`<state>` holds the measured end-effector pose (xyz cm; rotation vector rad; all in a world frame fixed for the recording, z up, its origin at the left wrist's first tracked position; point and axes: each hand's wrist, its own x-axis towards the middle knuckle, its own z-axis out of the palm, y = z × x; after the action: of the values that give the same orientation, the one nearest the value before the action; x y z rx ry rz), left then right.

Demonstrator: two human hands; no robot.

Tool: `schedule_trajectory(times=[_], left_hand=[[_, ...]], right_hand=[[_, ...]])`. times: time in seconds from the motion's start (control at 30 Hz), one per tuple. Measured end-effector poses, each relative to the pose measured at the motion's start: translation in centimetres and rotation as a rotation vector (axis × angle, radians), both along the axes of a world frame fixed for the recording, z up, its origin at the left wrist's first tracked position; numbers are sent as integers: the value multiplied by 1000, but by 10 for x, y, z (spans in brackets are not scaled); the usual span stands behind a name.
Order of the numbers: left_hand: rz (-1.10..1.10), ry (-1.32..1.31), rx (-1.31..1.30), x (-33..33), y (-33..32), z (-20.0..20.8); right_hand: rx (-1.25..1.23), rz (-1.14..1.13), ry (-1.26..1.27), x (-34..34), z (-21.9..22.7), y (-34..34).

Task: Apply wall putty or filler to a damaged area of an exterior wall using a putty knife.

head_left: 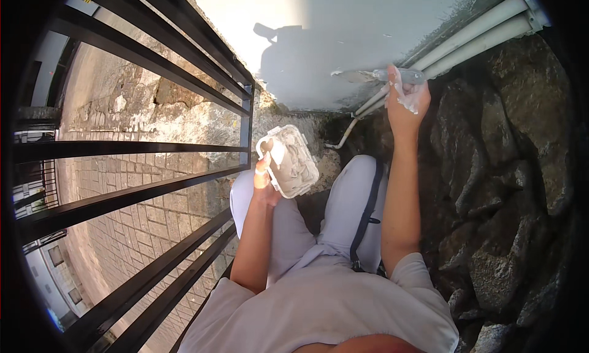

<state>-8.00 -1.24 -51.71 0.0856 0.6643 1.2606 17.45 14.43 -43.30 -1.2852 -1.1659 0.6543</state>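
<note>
My left hand [265, 184] grips the near left edge of a whitish plastic tub [314, 171], its thumb on the rim. Inside lies lumpy white putty [299, 158], and a flat pale piece sticks up by the thumb; I cannot make out what it is. Out to the right, my right hand [407, 98] is closed round the grey handle of a putty knife [363, 76]. White smears cover its fingers and palm. The blade points left, close to the pale wall [343, 46]; whether it touches cannot be told.
Black metal railings [129, 149] run along my left, with a paved street [153, 187] beyond. Two white pipes [472, 40] follow the wall's lower edge, and a thin pipe [345, 134] bends off below. Dark, rough rock [491, 187] rises at my right.
</note>
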Motion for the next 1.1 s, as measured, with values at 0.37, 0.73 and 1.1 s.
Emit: schedule_trajectory(times=[0.37, 0.73, 1.1], left_hand=[[134, -54, -6, 14, 26, -13], [-9, -73, 64, 26, 48, -30], [43, -89, 77, 7, 41, -31]], right_hand=[[161, -40, -189, -4, -2, -16], [93, 41, -74, -29, 7, -26], [259, 5, -307, -32, -6, -86]])
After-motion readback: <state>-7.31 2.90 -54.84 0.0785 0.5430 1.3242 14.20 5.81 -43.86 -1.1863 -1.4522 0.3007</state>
